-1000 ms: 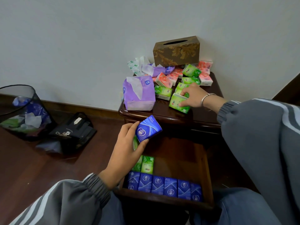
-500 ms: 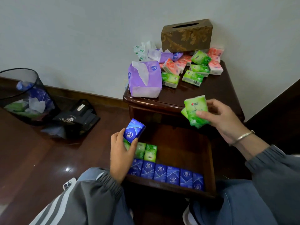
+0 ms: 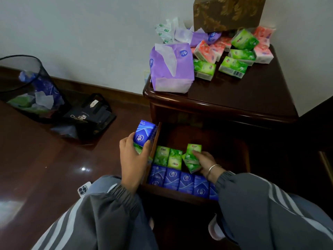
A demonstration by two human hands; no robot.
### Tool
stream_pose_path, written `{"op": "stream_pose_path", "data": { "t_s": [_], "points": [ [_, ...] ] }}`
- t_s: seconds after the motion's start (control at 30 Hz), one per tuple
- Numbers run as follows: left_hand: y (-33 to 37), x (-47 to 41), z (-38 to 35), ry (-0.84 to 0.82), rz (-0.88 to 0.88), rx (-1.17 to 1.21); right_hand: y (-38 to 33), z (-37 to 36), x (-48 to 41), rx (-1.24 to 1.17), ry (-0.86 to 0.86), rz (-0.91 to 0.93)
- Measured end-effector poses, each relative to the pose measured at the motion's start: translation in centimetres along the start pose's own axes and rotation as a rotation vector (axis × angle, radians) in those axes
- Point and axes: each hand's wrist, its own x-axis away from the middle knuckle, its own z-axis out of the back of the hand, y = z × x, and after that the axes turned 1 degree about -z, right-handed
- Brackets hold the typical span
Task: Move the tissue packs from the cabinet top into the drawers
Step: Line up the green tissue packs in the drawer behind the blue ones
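A dark wooden cabinet [image 3: 225, 98] has its drawer [image 3: 180, 193] pulled out. Along the drawer's front runs a row of blue tissue packs [image 3: 173, 179], with two green packs [image 3: 168, 157] standing behind them. My right hand [image 3: 203, 162] is inside the drawer and grips green packs [image 3: 191, 157] beside those two. At the drawer's left edge, my left hand [image 3: 133, 159] holds a blue pack [image 3: 143, 135] with a green pack partly hidden under it. Green packs [image 3: 232, 66] and pink packs [image 3: 207, 51] lie heaped on the cabinet top.
A large purple tissue bag [image 3: 171, 69] stands at the top's left edge, a brown tissue box [image 3: 227, 13] against the wall. A mesh waste bin [image 3: 28, 89] and a black bag [image 3: 90, 116] sit on the floor at left. A phone [image 3: 83, 188] lies by my knee.
My right hand carried the green packs from above the cabinet's front edge down into the drawer. My left hand, still holding the blue pack, shifted slightly to the drawer's left edge.
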Motion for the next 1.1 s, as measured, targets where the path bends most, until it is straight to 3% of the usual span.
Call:
{"op": "stream_pose_path", "data": {
  "t_s": [0.2,0.43,0.53,0.73,0.93,1.1],
  "points": [
    [-0.3,-0.5,-0.2,0.003,0.027,0.019,1.8,1.0,-1.8,0.014,0.045,0.057],
    [-0.4,-0.9,-0.7,-0.009,0.017,0.013,1.1,2.0,-1.7,0.357,0.066,0.046],
    [-0.4,-1.0,-0.8,-0.012,0.01,0.004,0.5,2.4,-1.1,0.413,0.039,-0.029],
    [-0.4,-0.8,-0.8,-0.017,0.028,0.017,0.5,1.2,-0.8,0.513,-0.068,0.006],
    [-0.4,-0.8,-0.8,-0.031,0.019,0.016,0.6,1.1,-2.1,0.631,0.033,0.144],
    [-0.4,-0.7,-1.1,-0.035,-0.004,0.007,1.0,0.8,-2.6,0.977,-0.004,0.311]
  ]
}}
